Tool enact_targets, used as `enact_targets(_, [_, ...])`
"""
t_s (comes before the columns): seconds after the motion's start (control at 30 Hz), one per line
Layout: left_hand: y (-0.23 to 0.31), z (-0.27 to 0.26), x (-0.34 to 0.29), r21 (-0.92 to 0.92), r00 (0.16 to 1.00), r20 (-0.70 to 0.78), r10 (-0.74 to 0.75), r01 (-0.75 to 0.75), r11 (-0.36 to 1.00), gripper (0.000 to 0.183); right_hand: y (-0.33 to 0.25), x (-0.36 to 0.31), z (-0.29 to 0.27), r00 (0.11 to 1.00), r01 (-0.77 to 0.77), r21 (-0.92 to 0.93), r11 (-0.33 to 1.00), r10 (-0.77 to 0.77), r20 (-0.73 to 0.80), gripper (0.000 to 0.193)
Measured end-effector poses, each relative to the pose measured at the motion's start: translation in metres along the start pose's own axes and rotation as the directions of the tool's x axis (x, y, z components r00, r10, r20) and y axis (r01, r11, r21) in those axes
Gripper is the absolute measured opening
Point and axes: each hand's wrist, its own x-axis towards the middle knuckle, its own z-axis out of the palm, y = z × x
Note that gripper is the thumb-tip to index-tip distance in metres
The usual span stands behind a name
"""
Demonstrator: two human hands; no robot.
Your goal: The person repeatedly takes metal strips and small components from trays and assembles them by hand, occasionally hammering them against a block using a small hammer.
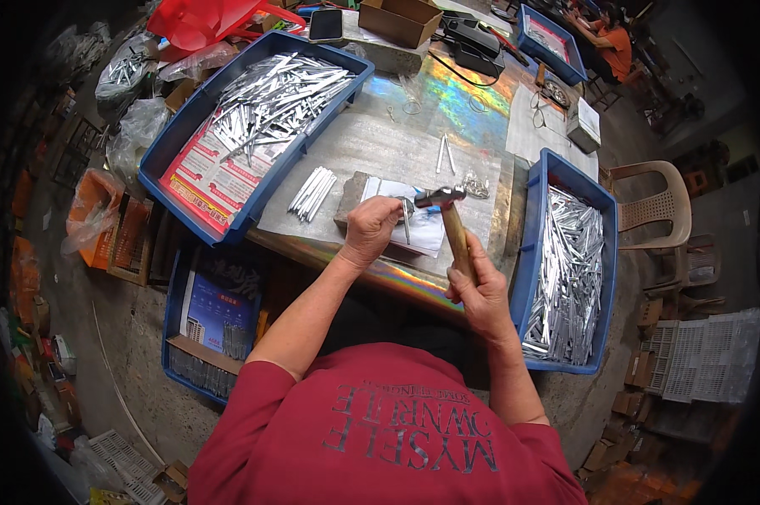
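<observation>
My left hand (371, 225) is closed in a pinch on a slim silvery metal strip (407, 220), which stands over a white pad (426, 234) at the table's near edge. Beside the pad shows a grey block (353, 194). My right hand (484, 295) wraps round the wooden handle of a hammer (455, 236). Its dark head hangs just above and right of the strip; whether they touch I cannot tell. Left of the block lies a neat row of metal strips (312, 194). Two more strips (444, 155) and a small heap of metal parts (475, 185) lie beyond the hammer.
A blue tray (254, 220) heaped with loose strips stands at left, another blue tray (523, 295) at right. Farther back are a phone (326, 25), a cardboard box (401, 21) and a red bag (199, 23). A plastic chair (653, 202) stands right; a person in orange (615, 52) sits far off.
</observation>
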Motion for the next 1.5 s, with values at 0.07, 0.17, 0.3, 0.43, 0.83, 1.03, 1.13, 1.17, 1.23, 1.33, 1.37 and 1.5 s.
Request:
enact_targets(0.07, [0.0, 0.001, 0.0, -0.012, 1.0, -0.007, 0.005, -0.005, 1.0, 0.008, -0.018, 0.004, -0.004, 0.955, 0.271, -0.319, 0.908, -0.294, -0.025, 0.047])
enact_targets(0.17, [-0.004, 0.0, -0.002, -0.001, 1.0, -0.022, 0.013, -0.013, 1.0, 0.008, -0.048, -0.001, -0.005, 0.889, 0.368, -0.369, 0.853, -0.439, -0.128, 0.046])
enact_targets(0.3, [0.0, 0.001, 0.0, 0.003, 1.0, -0.012, 0.009, -0.009, 1.0, 0.008, -0.043, 0.01, 0.0, 0.74, 0.531, -0.599, 0.599, -0.673, -0.017, 0.044])
enact_targets(0.43, [-0.001, 0.002, 0.004, 0.001, 0.999, -0.033, 0.038, -0.038, 0.999, 0.007, -0.02, 0.012, -0.003, 0.892, 0.407, -0.641, 0.65, -0.434, 0.126, 0.043])
enact_targets(0.83, [0.001, -0.001, 0.002, 0.026, 0.999, 0.019, 0.027, -0.027, 0.999, 0.007, -0.02, 0.013, 0.001, 0.943, 0.309, -0.573, 0.759, -0.323, 0.081, 0.043])
enact_targets(1.03, [0.002, 0.001, 0.003, 0.013, 0.998, -0.003, 0.059, -0.059, 0.998, 0.006, 0.011, 0.007, -0.012, 0.909, 0.271, -0.445, 0.853, -0.378, -0.173, 0.044])
enact_targets(1.13, [0.005, 0.001, 0.004, 0.021, 0.999, 0.014, 0.047, -0.047, 0.999, 0.006, 0.031, 0.009, -0.013, 0.95, -0.008, 0.247, 0.969, 0.084, -0.3, 0.044])
enact_targets(1.17, [0.008, 0.001, 0.006, 0.015, 1.0, 0.012, 0.018, -0.018, 1.0, 0.006, 0.041, 0.01, -0.014, 0.948, -0.006, 0.248, 0.969, 0.085, -0.306, 0.044])
enact_targets(1.23, [0.012, -0.001, 0.008, 0.015, 1.0, 0.011, -0.01, 0.01, 1.0, 0.006, 0.058, 0.011, -0.016, 0.921, -0.04, 0.381, 0.924, 0.181, -0.344, 0.04])
enact_targets(1.33, [0.011, -0.003, 0.012, -0.006, 1.0, 0.01, -0.019, 0.019, 1.0, 0.004, 0.07, 0.012, -0.015, 0.885, -0.099, 0.442, 0.892, 0.281, -0.37, 0.041])
enact_targets(1.37, [0.009, -0.003, 0.015, 0.001, 1.0, 0.014, -0.007, 0.007, 1.0, 0.004, 0.074, 0.013, -0.014, 0.884, -0.097, 0.446, 0.89, 0.283, -0.373, 0.041])
enact_targets(1.5, [0.004, -0.001, 0.012, -0.004, 0.995, 0.02, -0.102, 0.102, 0.995, 0.007, 0.087, 0.017, -0.015, 0.87, -0.108, 0.538, 0.836, 0.341, -0.356, 0.036])
